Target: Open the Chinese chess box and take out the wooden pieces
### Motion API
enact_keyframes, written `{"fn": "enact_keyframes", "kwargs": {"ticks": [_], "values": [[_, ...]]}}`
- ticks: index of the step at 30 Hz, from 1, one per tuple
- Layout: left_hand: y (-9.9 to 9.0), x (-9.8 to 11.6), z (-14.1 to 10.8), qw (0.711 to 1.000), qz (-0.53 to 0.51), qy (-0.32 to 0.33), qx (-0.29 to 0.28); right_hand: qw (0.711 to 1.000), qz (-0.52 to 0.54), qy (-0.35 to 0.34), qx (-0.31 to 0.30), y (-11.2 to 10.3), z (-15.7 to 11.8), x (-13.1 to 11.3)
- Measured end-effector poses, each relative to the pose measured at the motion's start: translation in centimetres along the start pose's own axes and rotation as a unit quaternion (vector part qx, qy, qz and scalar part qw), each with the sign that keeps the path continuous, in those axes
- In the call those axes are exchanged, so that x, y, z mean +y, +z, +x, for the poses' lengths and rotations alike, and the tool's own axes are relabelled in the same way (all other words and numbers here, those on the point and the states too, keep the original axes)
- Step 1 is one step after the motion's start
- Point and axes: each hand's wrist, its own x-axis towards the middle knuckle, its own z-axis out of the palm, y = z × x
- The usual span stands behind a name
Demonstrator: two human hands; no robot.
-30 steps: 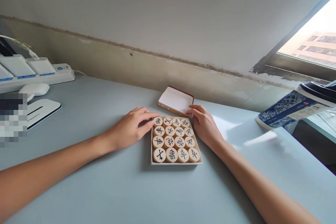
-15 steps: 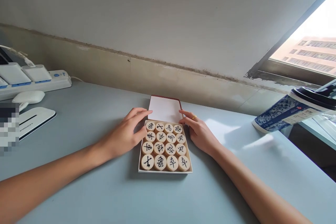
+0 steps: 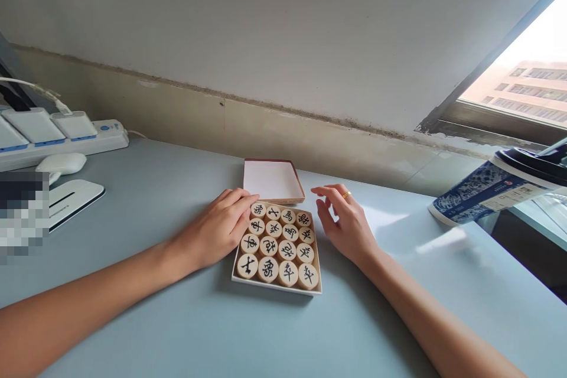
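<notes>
Sixteen xiangqi pieces (image 3: pixel 268 246) sit in four rows of four in a shallow white box tray (image 3: pixel 277 287), their black characters facing up. The tray rests on the blue-grey table (image 3: pixel 190 325), at the middle of the near half of the view and turned slightly askew.

The left hand (image 3: pixel 217 229) lies along the tray's left side, its fingertips at the far left corner and its thumb close to the pieces at that edge. Whether its grip is pinching the rim or merely resting there, I cannot tell.

The right hand (image 3: pixel 348 224) is at the other side, near the tray's far right corner but apart from it. Its grip is released, the fingers loosely bent around nothing (a gold-coloured ring (image 3: pixel 346 194) shows on one of them).

Just beyond the tray lies the box lid (image 3: pixel 272 180), pale inside upward, with a dark red far edge; neither hand holds it.

Well off to the right, a blue-and-white patterned paper cup (image 3: pixel 491 189) with a black top appears slanted in the view. At the far left, white chargers (image 3: pixel 75 125) are plugged into a white power strip (image 3: pixel 116 132) near the wall (image 3: pixel 266 41).
</notes>
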Motion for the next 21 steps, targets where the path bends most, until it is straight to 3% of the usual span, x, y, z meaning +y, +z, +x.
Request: {"fn": "enact_keyframes", "kwargs": {"ticks": [7,21], "values": [[-0.3,-0.1,0.2,1.000,-0.005,0.003,-0.011,0.995,0.041,0.043,-0.081,-0.1,-0.4,-2.3],[-0.1,-0.3,1.1,1.000,-0.017,-0.011,-0.006,0.989,0.088,0.057,-0.109,0.1,0.1,-2.4]]}}
